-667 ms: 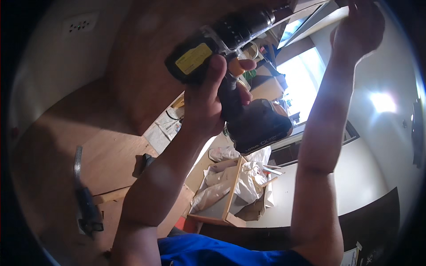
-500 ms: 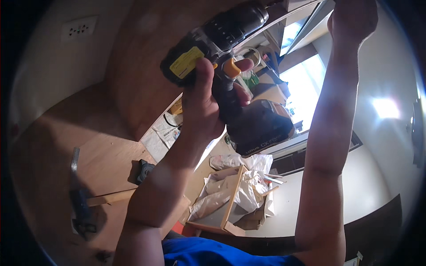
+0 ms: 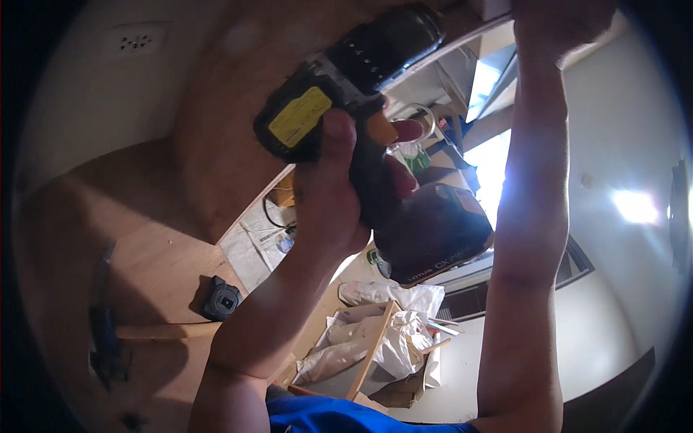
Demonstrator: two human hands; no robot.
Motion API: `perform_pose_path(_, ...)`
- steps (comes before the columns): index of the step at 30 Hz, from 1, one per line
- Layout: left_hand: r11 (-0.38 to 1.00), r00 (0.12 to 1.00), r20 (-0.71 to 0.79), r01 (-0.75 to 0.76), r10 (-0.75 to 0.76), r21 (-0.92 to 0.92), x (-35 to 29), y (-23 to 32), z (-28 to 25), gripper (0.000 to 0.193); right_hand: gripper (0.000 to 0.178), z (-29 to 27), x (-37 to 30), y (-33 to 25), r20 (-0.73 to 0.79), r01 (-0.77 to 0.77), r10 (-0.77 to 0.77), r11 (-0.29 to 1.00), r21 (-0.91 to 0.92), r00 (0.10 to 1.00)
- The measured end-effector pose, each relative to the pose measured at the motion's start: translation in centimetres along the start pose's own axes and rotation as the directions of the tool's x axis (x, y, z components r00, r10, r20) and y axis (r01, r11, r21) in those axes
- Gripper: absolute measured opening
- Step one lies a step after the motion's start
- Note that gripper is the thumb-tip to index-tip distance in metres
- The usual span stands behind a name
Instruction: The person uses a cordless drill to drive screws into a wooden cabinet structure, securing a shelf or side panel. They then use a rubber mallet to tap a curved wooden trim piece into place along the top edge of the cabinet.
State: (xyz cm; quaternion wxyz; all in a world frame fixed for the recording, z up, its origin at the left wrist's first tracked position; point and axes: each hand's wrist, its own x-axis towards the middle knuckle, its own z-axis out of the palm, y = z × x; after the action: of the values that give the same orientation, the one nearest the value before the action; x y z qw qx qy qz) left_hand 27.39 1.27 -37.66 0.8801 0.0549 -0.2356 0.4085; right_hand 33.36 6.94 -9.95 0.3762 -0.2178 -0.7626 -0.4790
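My left hand (image 3: pixel 328 166) is wrapped round the grip of a cordless drill (image 3: pixel 317 108), its thumb against the body's rear and a finger at the orange trigger (image 3: pixel 381 130). The drill's black nose slants toward the upper right, close to the edge of a brown wooden panel (image 3: pixel 231 94). Below the grip hangs the bulky battery pack (image 3: pixel 433 234). High at the upper right, my right hand (image 3: pixel 567 29) is raised beside the far end of the panel. Shadow and the picture's edge hide its fingers, so what it holds or touches is unclear.
On the wooden surface at left lie a hammer (image 3: pixel 166 332) and a black tape measure (image 3: pixel 221 298). A wooden box (image 3: pixel 374 350) with crumpled white wrapping stands below the drill. A socket plate (image 3: pixel 137 40) is on the wall, and a bright lamp (image 3: pixel 635 206) shines at right.
The view has shifted slightly. The drill appears a little lower and larger, still in my left hand. My raised right hand has moved a little to the left in the picture.
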Motion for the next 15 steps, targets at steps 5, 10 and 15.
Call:
perform_pose_path(5,1.000,1.000,-0.005,-0.005,0.005,-0.008,-0.1,0.1,0.2,0.081,0.022,0.5,0.2,-0.9,-0.078,-0.117,0.112,0.991,-0.069,0.991)
perform_pose_path(10,0.998,0.998,0.054,-0.035,0.039,-0.058,-0.2,-0.2,0.0,0.057,0.023,1.2,-0.6,-0.7,-0.153,-0.100,0.092,0.994,-0.044,0.984)
perform_pose_path(15,0.991,0.986,0.169,0.018,0.005,-0.134,-0.4,-0.2,-0.8,0.063,0.021,1.2,-0.3,-0.9,-0.101,-0.065,0.055,0.993,-0.095,0.993)
